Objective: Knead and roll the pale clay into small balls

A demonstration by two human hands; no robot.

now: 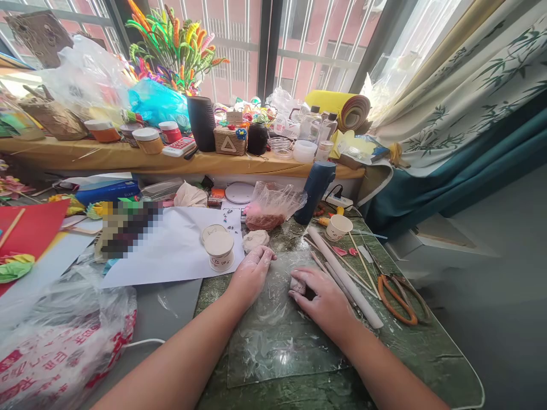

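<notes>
My right hand [322, 299] holds a small grey-white lump of clay [298, 286] between thumb and fingers, low over a clear sheet [273, 347] smeared with pale residue. My left hand [253, 276] is at the sheet's upper left, its whitened fingers curled together. Whatever may be inside them is hidden. Just beyond it sits a larger lump of pale clay [256, 241]. To its left, a paper cup [221, 259] with a round pale top stands on white paper [166, 250].
Right of my hands lie a white rolling rod [346, 279], thin sticks and orange-handled scissors [397, 299]. Another paper cup [339, 226], a dark blue bottle [315, 192] and a plastic bag of brown material [269, 213] stand behind. A crumpled plastic bag [64, 347] lies left.
</notes>
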